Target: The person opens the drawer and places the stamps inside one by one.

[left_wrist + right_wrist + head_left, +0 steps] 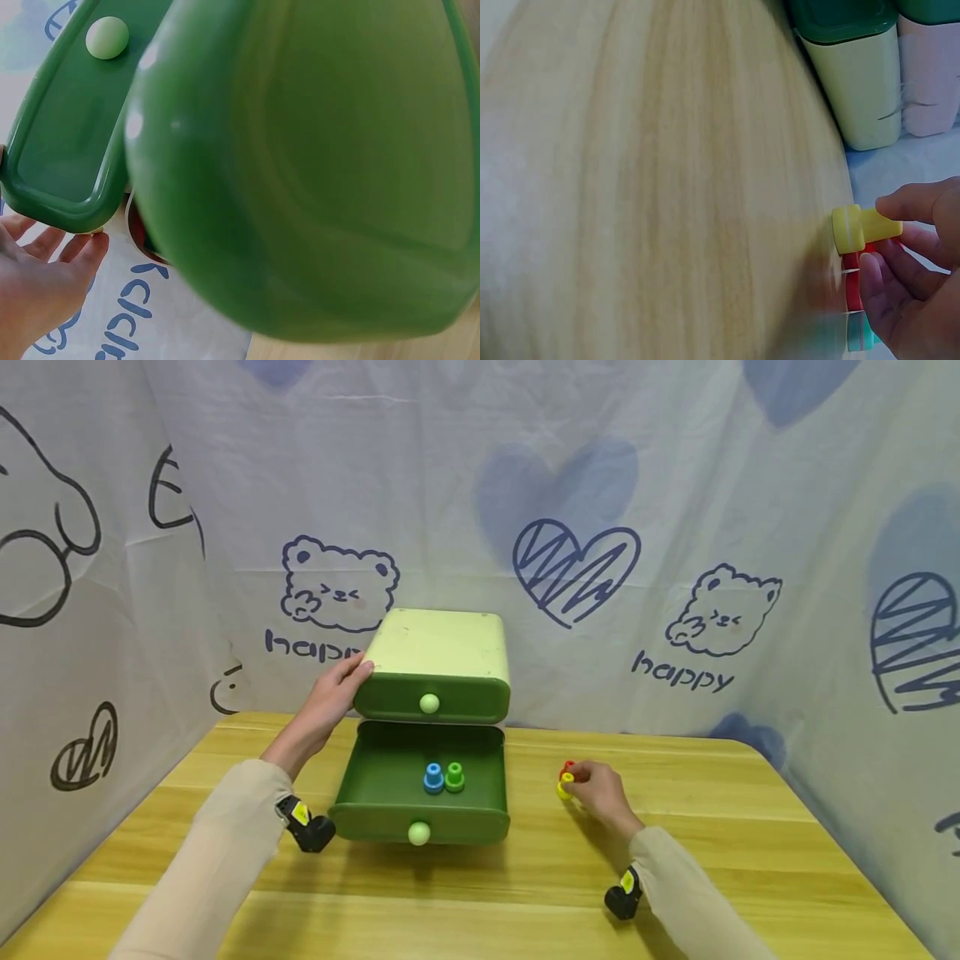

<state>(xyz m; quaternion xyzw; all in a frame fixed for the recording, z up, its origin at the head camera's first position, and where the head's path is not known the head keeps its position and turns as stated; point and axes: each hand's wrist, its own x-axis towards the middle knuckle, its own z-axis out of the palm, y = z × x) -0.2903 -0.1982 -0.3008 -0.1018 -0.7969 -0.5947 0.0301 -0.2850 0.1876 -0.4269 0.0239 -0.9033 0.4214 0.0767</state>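
A small drawer cabinet (441, 643) with a pale top and green fronts stands on the table. Its lower drawer (420, 822) is pulled out, the upper one (390, 697) closed. Inside the lower drawer stand a blue peg (433, 779) and a green peg (454, 778), side by side. My left hand (330, 697) rests against the cabinet's upper left side, fingers (52, 244) extended along it. To the right, my right hand (600, 789) pinches a yellow peg (851, 229) between thumb and fingers. A red peg (568, 767) is right behind it; a teal peg (859, 330) shows past the fingers.
The wooden table (675, 827) extends around the cabinet and both arms. A white printed curtain (442, 485) hangs behind and along both sides. The lower drawer's round knob (419, 833) juts toward the front, and a wrist camera (306, 827) sits close to the drawer's left corner.
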